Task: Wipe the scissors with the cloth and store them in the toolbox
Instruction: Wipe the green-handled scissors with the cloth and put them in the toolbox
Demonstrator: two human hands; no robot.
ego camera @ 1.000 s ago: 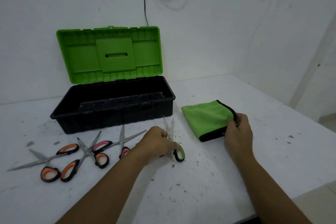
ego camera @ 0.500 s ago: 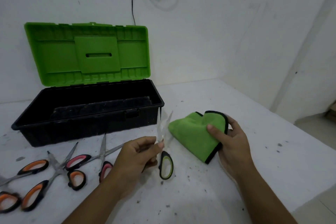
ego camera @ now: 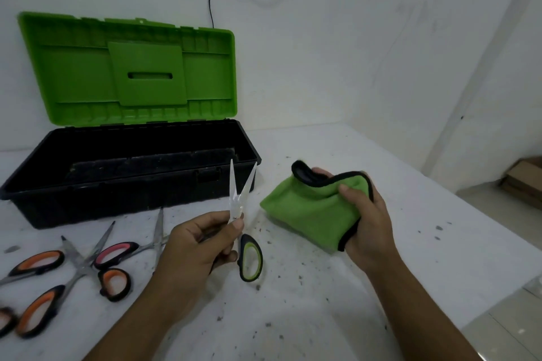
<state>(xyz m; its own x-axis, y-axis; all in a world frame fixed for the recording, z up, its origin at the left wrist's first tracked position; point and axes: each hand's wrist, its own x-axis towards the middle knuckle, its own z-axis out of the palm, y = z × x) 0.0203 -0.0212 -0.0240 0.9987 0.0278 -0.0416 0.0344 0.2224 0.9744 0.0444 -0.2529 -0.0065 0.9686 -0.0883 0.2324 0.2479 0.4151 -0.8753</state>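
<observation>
My left hand (ego camera: 199, 243) grips a pair of scissors with green-and-black handles (ego camera: 249, 256) near the pivot, blades spread apart and pointing up in front of the toolbox. My right hand (ego camera: 366, 223) holds a folded green cloth with black trim (ego camera: 311, 211), lifted off the table just right of the scissors and not touching them. The black toolbox (ego camera: 126, 193) stands open at the back left, its green lid (ego camera: 132, 67) leaning against the wall. Its inside looks empty.
Several other scissors lie on the white table at the left: orange-handled ones (ego camera: 41, 308) and a pink-handled pair (ego camera: 117, 252). The table (ego camera: 337, 287) is speckled with dirt. Its right edge drops to the floor, where a cardboard box (ego camera: 525, 182) sits.
Both hands rose from the table: the left lifted the green-handled scissors upright, the right picked up the cloth and bunched it. The camera view shifted right and closer.
</observation>
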